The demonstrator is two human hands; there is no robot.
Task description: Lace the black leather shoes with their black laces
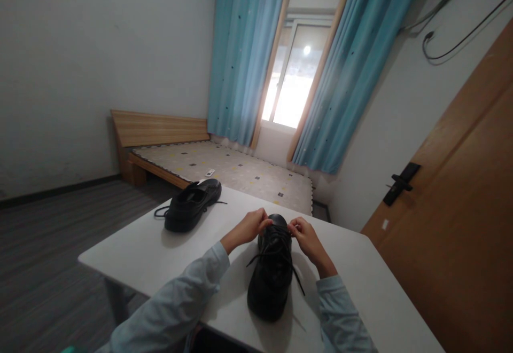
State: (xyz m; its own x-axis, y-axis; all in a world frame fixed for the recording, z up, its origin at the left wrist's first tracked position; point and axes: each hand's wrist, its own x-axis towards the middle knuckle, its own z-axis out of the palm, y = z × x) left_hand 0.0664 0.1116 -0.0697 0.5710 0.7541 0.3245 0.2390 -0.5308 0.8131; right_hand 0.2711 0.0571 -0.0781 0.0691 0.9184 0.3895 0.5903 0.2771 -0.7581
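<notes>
Clock: read from the near shoe, 12 pointing away from the wearer.
Near shoe: black lace-up (269, 291), resting on the white table (352, 267), long axis roughly 12 to 6, between the two hands.
Shoelaces: dark, criss-crossed over the shoe's upper part; one loose end out at 9 to 10, another hanging toward 4.
Left hand (253, 226): at 11, fingertips touching the shoe's far left edge by the lacing.
Left fingers: curled, thumb and tips close together; cannot tell whether a lace strand is between them.
Right hand (306, 235): at 1, tips at the lacing's right edge.
Right fingers: bent in, thumb near forefinger; gap and any strand too small to tell.
Sleeves: pale blue-grey, both forearms, entering from 7 and 5.
Second shoe: black, matching in look (185, 219), at 10, near the table's far left edge, well apart from both hands; laces trailing from both sides.
Bed: wooden frame, patterned grey mattress (236, 163), 11 to 12, beyond the table; headboard (160, 127) between 10 and 11.
On mattress: small white object (210, 173), near 11, perhaps a remote.
Window: bright (296, 75), at 12, blue curtains (244, 64) either side.
Door: brown wood (452, 225), 2 to 3, dark handle (402, 183) at 2.
Wall cable: black (460, 38), between 1 and 2.
</notes>
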